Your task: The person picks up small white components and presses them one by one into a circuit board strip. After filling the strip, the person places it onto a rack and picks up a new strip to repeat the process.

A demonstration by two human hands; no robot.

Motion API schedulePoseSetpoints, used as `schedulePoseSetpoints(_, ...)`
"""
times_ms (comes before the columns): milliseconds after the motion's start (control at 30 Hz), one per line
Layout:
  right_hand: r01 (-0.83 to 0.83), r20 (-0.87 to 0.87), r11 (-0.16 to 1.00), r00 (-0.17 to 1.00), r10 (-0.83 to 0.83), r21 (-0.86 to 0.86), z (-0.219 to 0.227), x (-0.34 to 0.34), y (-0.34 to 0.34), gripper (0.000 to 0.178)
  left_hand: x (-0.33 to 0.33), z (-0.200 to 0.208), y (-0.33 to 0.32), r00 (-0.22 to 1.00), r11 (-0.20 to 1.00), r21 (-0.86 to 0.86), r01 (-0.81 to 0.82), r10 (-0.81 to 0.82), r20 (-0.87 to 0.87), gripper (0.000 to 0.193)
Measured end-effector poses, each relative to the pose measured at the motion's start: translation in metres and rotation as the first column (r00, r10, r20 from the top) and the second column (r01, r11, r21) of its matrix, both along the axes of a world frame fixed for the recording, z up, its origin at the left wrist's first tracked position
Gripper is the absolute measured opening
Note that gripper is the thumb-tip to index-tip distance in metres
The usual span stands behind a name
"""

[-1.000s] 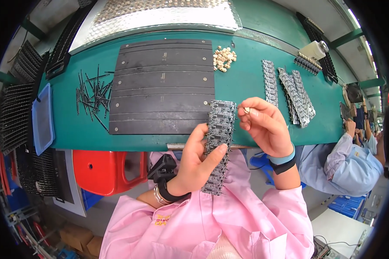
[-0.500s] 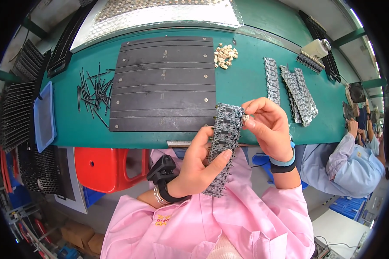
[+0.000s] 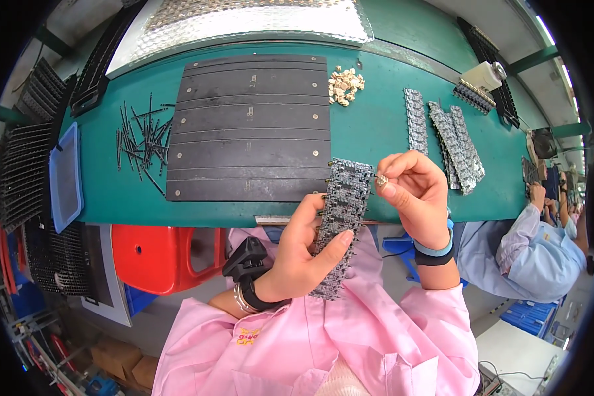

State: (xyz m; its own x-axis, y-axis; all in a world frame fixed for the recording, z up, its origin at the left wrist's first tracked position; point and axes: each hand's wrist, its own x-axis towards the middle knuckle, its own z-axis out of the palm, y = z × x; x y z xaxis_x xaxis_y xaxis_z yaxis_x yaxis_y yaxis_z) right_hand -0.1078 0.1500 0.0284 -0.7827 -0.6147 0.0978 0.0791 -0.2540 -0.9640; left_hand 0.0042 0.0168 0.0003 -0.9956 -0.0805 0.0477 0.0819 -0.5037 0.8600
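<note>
My left hand (image 3: 305,259) is closed around a long strip of circuit boards (image 3: 348,188), thumb on its face and fingers behind its left edge. The strip is tilted, its top leaning right, in front of my pink clothing. Beside the strip's upper right edge, my right hand (image 3: 417,198) pinches a small pale metal piece (image 3: 381,180) between thumb and forefinger. A narrow gap lies between the piece and the strip. Part of the piece is hidden by the fingertips. Beyond my hands, a heap of small pale gold discs (image 3: 345,86) lies on the green table (image 3: 369,135).
A black grooved plate (image 3: 247,132) takes up the table's middle, with thin black rods (image 3: 140,142) to its left. More board strips (image 3: 457,145) and a white bottle (image 3: 484,75) stand right. A blue tray (image 3: 66,177) sits at the left edge. A co-worker's sleeve (image 3: 525,237) shows far right.
My right hand has drawn slightly to the right, bringing the small metal piece away from the strip's edge. My left hand and the strip have hardly moved.
</note>
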Motion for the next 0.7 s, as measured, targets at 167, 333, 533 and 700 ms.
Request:
schedulePoseSetpoints(167, 0.015, -0.023, 1.000, 1.000, -0.014, 0.006, 0.002, 0.000, -0.002, 0.016, 0.000, -0.002, 0.000, 1.000, 1.000, -0.001, 0.009, -0.009, -0.005, 0.031)
schedulePoseSetpoints(333, -0.002, -0.076, 1.000, 0.997, 0.002, 0.005, 0.002, -0.001, -0.002, 0.017, 0.002, -0.002, -0.002, 0.999, 0.997, 0.064, 0.040, -0.042, 0.026, 0.028)
schedulePoseSetpoints(533, -0.074, -0.019, 0.994, 0.997, 0.073, -0.086, 0.008, 0.005, 0.005, 0.017, -0.003, -0.001, -0.028, 0.915, 0.874, -0.388, -0.292, 0.138, -0.379, 0.018)
schedulePoseSetpoints(700, -0.032, -0.011, 0.999, 0.999, 0.032, -0.022, 0.017, 0.026, -0.005, 0.018, 0.004, 0.017, -0.044, 0.731, 0.529, -0.582, -0.618, 0.113, -0.673, 0.022)
